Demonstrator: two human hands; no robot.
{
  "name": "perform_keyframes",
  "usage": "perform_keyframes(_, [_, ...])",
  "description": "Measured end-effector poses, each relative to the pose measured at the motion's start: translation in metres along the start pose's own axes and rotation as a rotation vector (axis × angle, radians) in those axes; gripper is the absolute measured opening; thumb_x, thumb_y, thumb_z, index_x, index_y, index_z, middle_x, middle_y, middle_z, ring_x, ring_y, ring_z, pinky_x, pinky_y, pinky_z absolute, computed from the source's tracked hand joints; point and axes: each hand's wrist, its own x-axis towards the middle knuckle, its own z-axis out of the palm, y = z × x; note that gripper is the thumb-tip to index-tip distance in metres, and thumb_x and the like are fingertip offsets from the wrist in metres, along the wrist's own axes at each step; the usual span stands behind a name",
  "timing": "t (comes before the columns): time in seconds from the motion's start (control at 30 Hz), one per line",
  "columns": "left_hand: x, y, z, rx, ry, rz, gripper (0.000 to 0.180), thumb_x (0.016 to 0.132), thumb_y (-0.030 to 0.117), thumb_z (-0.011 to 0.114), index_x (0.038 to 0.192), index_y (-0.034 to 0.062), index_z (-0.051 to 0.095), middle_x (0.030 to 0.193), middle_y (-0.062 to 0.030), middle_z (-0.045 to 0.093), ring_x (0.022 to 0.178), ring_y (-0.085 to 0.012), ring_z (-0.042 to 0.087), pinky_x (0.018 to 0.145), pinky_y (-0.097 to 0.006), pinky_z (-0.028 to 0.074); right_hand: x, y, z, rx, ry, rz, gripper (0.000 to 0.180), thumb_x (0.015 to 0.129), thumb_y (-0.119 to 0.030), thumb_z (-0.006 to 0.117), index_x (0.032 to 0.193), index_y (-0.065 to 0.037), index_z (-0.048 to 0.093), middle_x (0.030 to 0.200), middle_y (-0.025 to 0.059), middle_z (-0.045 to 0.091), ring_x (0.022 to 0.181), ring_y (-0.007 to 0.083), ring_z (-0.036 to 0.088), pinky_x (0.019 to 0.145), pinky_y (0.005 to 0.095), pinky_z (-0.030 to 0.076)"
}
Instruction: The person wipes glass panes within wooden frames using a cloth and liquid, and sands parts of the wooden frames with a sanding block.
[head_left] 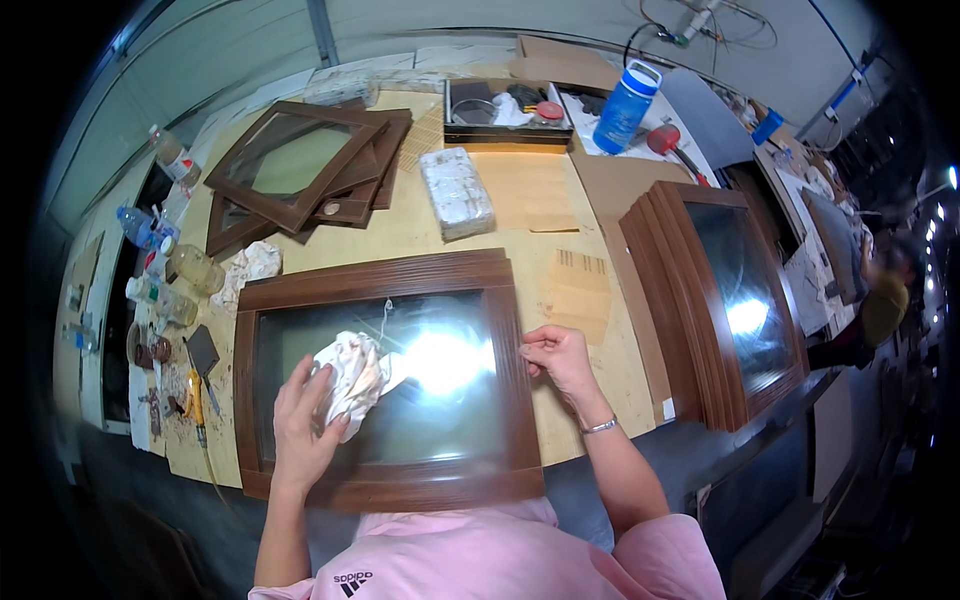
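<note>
You have a brown wooden frame [400, 485] flat on the surface [562, 437] straight in front of you, and its glass pane [415, 430] throws back a bright glare. Your left hand [305, 415] is curled over a crumpled white cloth [358, 375], pinching it between fingers and thumb against the left-centre of the pane. Your right hand [560, 362] is just beside the right rail, thumb and fingertips pressed together; you can't tell from here whether they touch the wood or pinch something tiny.

The step in hand looks like wiping the glass. The next move seems to call for flat, even pressure from the cloth, out into the corners, with the right hand steadying the rail.

Left of the frame stand a squat clear bottle [195, 265] and a yellow-handled tool [197, 400]. Beyond it lie a fanned pile of glazed frames [340, 185] and a white wrapped block [457, 195]. To your right, a neat stack of matching frames [685, 310] leans slightly outward.
</note>
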Motion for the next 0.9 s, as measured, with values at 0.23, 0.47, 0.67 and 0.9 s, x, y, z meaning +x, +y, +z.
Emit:
perform_keyframes(0.23, [-0.042, -0.058, -0.022, -0.149, 0.164, -0.135, 0.04, 0.074, 0.004, 0.069, 0.114, -0.0013, 0.064, 0.123, -0.0179, 0.062, 0.114, -0.0352, 0.06, 0.099, -0.041, 0.047, -0.022, -0.031, 0.035, -0.19, 0.07, -0.004, 0.013, 0.087, -0.012, 0.068, 0.081, -0.001, 0.069, 0.062, 0.001, 0.06, 0.054, 0.0081, 0.055, 0.051, 0.022, 0.041])
perform_keyframes(0.47, [-0.073, -0.163, -0.062, -0.23, 0.405, -0.247, 0.021, 0.083, -0.001, 0.066, 0.104, -0.0014, 0.069, 0.105, -0.0141, 0.069, 0.096, -0.024, 0.067, 0.084, -0.031, 0.052, -0.03, -0.009, 0.032, -0.279, 0.276, -0.062, 0.011, 0.089, -0.006, 0.063, 0.083, 0.001, 0.068, 0.062, 0.0019, 0.058, 0.051, 0.01, 0.054, 0.048, 0.0233, 0.043])
perform_keyframes(0.67, [-0.141, -0.379, -0.113, -0.015, 0.689, -0.88, 0.028, 0.084, -0.002, 0.06, 0.109, 0.0062, 0.07, 0.095, -0.0127, 0.07, 0.086, -0.0232, 0.068, 0.075, -0.033, 0.052, -0.055, -0.019, 0.056, -0.372, 0.431, -0.246, 0.012, 0.092, -0.008, 0.062, 0.087, 0.001, 0.068, 0.064, 0.0026, 0.059, 0.054, 0.0086, 0.055, 0.049, 0.023, 0.045])
perform_keyframes(0.9, [-0.153, -0.483, -0.159, 0.554, 0.367, -0.688, 0.049, 0.076, -0.004, 0.062, 0.123, 0.0107, 0.062, 0.117, -0.0181, 0.064, 0.109, -0.0386, 0.059, 0.094, -0.045, 0.048, -0.077, -0.03, 0.151, -0.404, 0.244, -0.261, 0.01, 0.093, -0.005, 0.061, 0.088, 0.002, 0.067, 0.067, 0.003, 0.06, 0.057, 0.009, 0.055, 0.052, 0.0217, 0.042])
